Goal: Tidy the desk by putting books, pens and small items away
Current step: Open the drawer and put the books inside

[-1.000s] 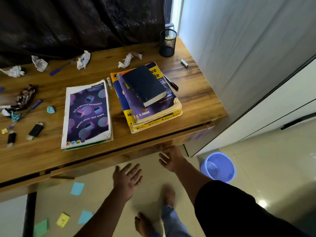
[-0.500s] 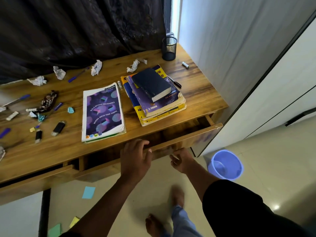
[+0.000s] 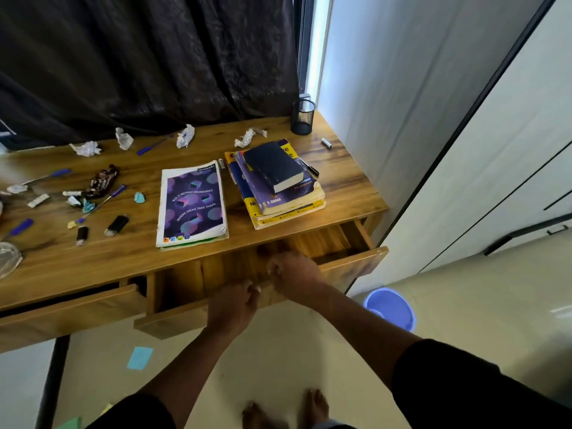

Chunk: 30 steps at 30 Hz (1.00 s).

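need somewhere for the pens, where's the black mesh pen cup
In the head view the black mesh pen cup stands at the desk's far right corner by the curtain, behind the stack of books.

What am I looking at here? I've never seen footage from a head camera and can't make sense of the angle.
The camera sits on a person's head and looks forward and down, so you see their own arms reaching out from the bottom edge, and their bare feet on the floor. There is one view only.

Both hands are at the front board of the open right-hand drawer under the wooden desk. The left hand curls over that board's top edge; the right hand is blurred, so its grip cannot be told.

On the desk lie a purple-covered book, a stack of books with a black book on top, crumpled paper, blue pens, USB sticks and a black mesh pen cup. A blue bucket stands on the floor.
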Motion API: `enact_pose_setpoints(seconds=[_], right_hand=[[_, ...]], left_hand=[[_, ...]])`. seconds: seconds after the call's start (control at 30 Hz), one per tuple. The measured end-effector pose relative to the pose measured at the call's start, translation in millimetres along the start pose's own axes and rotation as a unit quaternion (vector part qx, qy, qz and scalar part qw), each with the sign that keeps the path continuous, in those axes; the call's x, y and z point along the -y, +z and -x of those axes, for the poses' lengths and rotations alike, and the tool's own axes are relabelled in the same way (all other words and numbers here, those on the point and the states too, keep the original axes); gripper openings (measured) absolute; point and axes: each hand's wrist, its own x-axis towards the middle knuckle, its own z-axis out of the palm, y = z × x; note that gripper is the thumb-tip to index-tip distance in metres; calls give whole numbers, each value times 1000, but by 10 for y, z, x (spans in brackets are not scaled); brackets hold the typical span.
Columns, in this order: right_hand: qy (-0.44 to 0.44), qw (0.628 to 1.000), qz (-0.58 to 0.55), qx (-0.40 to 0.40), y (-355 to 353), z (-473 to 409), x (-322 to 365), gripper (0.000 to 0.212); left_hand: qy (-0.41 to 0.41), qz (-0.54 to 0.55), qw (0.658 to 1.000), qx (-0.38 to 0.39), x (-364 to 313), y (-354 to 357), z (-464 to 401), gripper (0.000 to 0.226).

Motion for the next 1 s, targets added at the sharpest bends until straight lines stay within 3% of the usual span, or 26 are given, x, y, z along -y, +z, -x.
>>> enact_pose_setpoints(seconds=[0.2, 0.37, 0.5, 0.73, 0.87, 1.0], right_hand=[[49, 972, 97, 208, -62, 27, -285, 36], [87, 951, 89, 282, 42, 264, -524, 69], [91, 945, 43, 312, 20, 436, -584, 74], [30, 920, 66, 386, -61, 630, -595, 74], [27, 890, 40, 453, -65, 799, -671, 91], [51, 867, -6, 497, 7, 949, -775, 73]], left_hand=[[-28, 43, 998, 48, -46, -25, 87, 39], [-78, 58, 992, 83, -156, -26, 256, 39], [-119, 80, 983, 119, -291, -54, 402, 40], [-165, 50, 965, 197, -464, -36, 675, 52], [-193, 75, 952, 225, -480, -33, 854, 68], [-220, 109, 931, 269, -500, -15, 1046, 72]])
